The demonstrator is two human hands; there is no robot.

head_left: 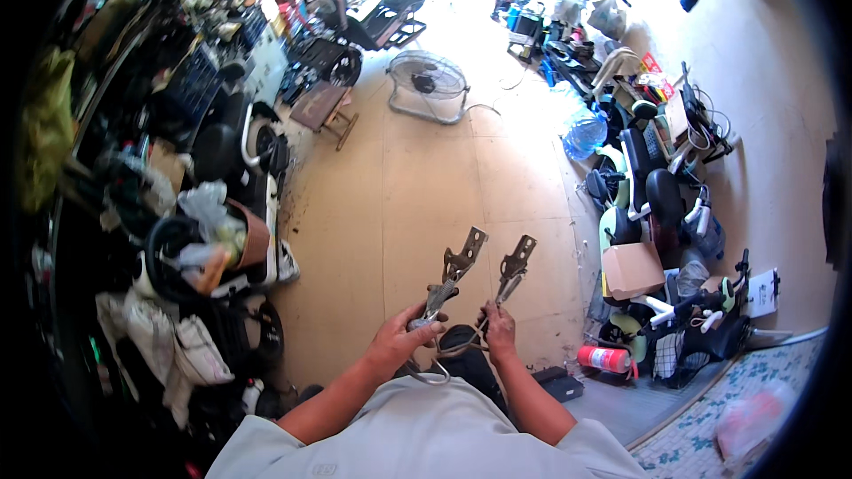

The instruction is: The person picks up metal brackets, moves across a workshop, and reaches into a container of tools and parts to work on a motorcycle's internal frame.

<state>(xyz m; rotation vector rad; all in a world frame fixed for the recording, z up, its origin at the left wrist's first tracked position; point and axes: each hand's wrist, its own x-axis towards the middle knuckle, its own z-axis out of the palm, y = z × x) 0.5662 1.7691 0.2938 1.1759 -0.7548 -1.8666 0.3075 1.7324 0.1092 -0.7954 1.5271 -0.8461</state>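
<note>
My left hand is closed around the lower part of a metal bracket with holes in its upper plate, tilted toward the upper right. My right hand grips a similar bracket, held upright to the right. Below them a bent metal tube loops between and under my hands; how it joins the brackets is hard to make out. Both hands are held in front of my grey shirt, above the tiled floor. My fingertips are partly hidden by the metal.
Scooters, parts and bags crowd both sides. A wire fan and wooden stool stand ahead on the floor. At right are a water jug, cardboard box and red extinguisher near a patterned mat.
</note>
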